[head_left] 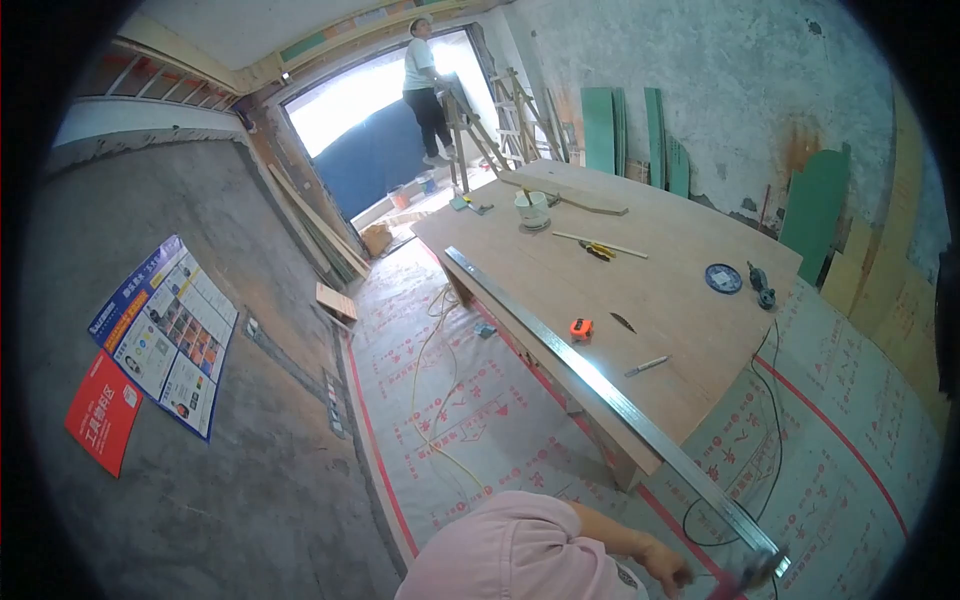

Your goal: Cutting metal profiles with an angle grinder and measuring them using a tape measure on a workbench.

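A long shiny metal profile [590, 375] lies along the left edge of the wooden work table [560, 260], its near end jutting past the table. My left hand [665, 567] comes from a pink sleeve at the lower edge and is close to that end. Its fingers look curled; whatever is in them is too unclear to name. Right at the profile's end is a smeared dark and reddish shape [745, 578], where my right hand seems to be; its fingers cannot be made out.
On the table are an orange tape measure [581, 329], a marker-like pen [647, 366], yellow-handled pliers [598, 251], a white bucket [532, 209], a blue round lid [723, 279] and a dark power tool [761, 287]. Cables [440, 390] cross the covered floor. Another person [424, 85] stands on a ladder [470, 135].
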Demonstrator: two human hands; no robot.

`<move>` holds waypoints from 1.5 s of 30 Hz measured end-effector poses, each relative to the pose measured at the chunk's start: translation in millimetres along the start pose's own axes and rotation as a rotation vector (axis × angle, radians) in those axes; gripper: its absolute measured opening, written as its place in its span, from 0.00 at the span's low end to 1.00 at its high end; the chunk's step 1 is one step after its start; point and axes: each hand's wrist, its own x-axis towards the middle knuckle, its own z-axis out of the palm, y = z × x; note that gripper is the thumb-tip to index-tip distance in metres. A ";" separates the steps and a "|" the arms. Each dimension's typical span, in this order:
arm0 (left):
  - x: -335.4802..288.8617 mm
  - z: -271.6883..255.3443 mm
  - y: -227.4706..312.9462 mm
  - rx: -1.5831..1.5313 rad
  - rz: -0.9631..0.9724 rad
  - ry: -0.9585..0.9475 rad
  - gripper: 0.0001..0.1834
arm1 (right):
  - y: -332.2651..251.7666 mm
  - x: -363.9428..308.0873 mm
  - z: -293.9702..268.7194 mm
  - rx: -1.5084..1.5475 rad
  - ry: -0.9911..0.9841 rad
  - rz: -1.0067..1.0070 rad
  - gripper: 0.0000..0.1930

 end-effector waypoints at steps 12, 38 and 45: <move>-83.1 -36.3 171.3 -0.846 0.501 0.855 0.14 | -81.6 30.7 91.2 0.127 -0.224 -0.303 0.38; -195.1 -208.6 67.4 -1.292 0.363 0.428 0.21 | -111.6 85.0 309.3 0.475 -0.083 0.125 0.17; -157.0 -199.3 64.3 -0.956 0.230 0.702 0.16 | -115.9 104.6 274.5 0.139 0.097 -0.011 0.27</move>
